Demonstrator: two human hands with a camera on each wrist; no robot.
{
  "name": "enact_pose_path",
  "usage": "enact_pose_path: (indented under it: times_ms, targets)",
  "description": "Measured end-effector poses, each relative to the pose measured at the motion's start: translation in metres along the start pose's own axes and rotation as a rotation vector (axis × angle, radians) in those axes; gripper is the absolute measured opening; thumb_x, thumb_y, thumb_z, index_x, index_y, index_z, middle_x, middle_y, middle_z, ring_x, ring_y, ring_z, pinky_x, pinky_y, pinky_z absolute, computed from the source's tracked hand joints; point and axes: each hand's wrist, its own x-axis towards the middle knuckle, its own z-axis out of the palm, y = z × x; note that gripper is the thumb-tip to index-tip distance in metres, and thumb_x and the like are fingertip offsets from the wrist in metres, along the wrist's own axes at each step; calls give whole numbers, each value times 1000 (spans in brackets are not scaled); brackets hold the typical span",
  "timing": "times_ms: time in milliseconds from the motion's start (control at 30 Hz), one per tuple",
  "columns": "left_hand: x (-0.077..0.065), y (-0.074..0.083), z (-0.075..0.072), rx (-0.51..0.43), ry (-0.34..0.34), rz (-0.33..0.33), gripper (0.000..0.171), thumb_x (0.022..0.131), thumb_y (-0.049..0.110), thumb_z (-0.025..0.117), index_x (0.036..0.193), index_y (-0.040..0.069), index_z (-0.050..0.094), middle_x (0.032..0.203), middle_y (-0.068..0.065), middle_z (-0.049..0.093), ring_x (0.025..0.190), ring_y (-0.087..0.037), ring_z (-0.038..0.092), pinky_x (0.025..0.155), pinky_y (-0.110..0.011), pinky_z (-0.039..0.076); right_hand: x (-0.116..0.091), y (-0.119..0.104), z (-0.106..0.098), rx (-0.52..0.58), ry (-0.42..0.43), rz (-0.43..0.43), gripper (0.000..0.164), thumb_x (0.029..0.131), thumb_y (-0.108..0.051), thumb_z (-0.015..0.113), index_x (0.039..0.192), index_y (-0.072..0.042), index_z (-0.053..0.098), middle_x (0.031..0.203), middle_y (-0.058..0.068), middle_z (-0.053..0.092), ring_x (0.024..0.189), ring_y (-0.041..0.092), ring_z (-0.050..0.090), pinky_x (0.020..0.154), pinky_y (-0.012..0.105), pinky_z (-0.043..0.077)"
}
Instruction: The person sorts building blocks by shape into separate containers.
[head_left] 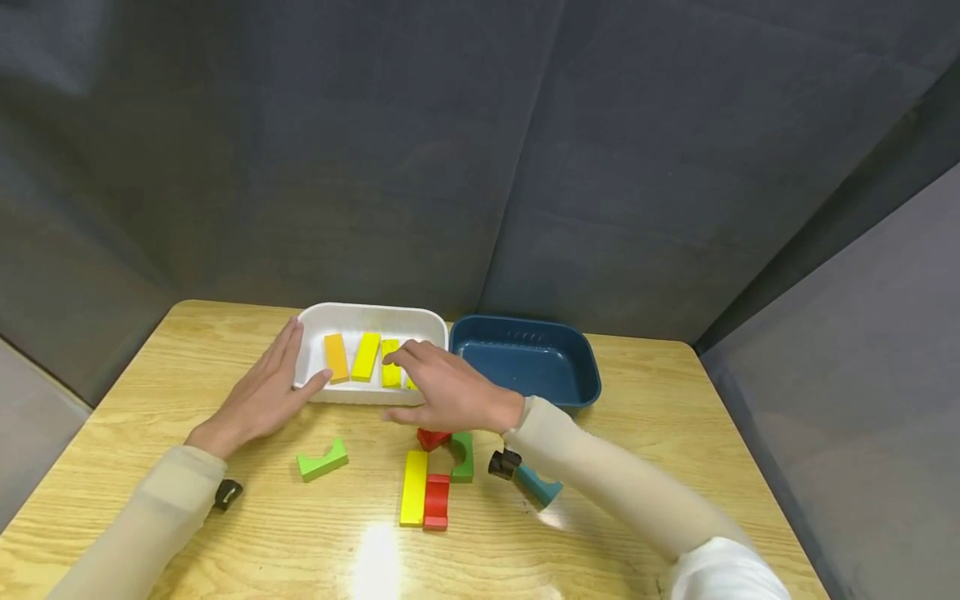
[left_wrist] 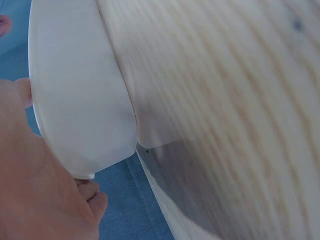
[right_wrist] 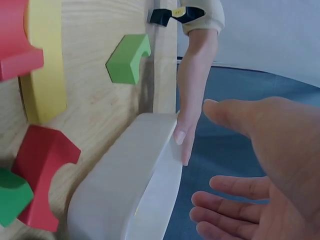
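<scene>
A white tray [head_left: 375, 397] holds an orange block [head_left: 336, 357] and several yellow blocks [head_left: 366, 357]. My left hand [head_left: 264, 387] rests against the tray's left end, its fingers straight along the side and the thumb at the front rim. In the left wrist view, the same hand [left_wrist: 45, 175] touches the corner of the white wall. Over the tray's right part hovers my right hand [head_left: 450, 390], hiding some of the blocks inside. The right wrist view shows that hand [right_wrist: 260, 170] with thumb and fingers spread apart and nothing between them.
Right of the white tray stands a dark blue tray [head_left: 525, 367]. In front lie a light green arch block [head_left: 322, 461], a yellow block [head_left: 413, 489], two red blocks [head_left: 436, 502], a green arch block [head_left: 463, 457] and a teal block [head_left: 538, 487]. A dark curtain hangs behind.
</scene>
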Motion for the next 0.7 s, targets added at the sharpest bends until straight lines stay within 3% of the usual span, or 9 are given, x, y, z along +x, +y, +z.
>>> enact_pose_path:
  times_ms: [333,700]
  targets:
    - [0,0,0,-3,4,8,101,108,65,44,171,3,-6,179,-10,-16,165,-43,3,127,-70,18,-20,-12,5,-20,-12,-64,73,96,-53,78,148,-5,58,133,7,63,109,18,59,94,29,55]
    - [-1,3,0,-4,1,-1,102,108,66,44,171,4,-6,179,-9,-17,165,-43,3,127,-69,17,-38,-21,16,-21,-46,-54,79,94,-55,79,152,-7,55,142,8,61,122,21,60,108,33,52]
